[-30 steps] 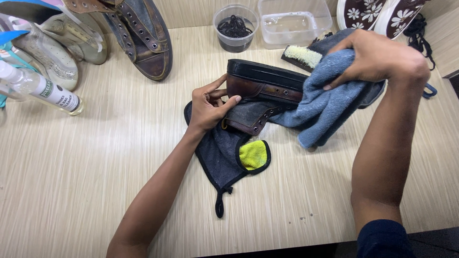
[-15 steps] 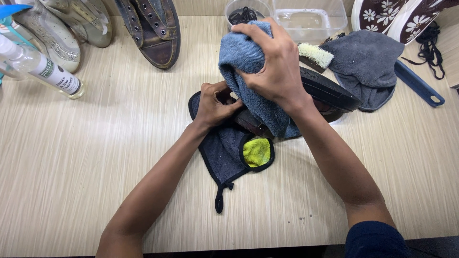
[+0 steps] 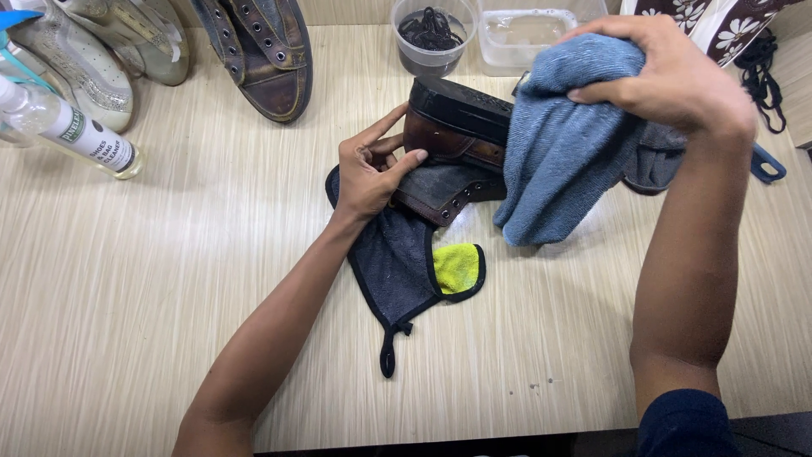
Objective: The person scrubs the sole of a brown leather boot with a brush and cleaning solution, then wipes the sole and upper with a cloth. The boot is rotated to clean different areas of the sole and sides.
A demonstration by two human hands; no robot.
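Head view: fluffy blue towel (image 3: 562, 144) over seemingly leather shoe (image 3: 452, 140).

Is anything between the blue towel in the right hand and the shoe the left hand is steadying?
Nothing visible. The right hand presses the blue towel straight against the brown shoe, which the left hand holds on its side on the dark cloth.

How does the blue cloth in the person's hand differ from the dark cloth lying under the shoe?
The blue cloth is light blue and plain; the dark cloth is charcoal with black edging, a yellow patch and a hanging loop. The blue cloth is bunched in the right hand and hangs above the table; the dark cloth lies flat on it, partly under the brown shoe that the left hand steadies. Both look like soft towelling.
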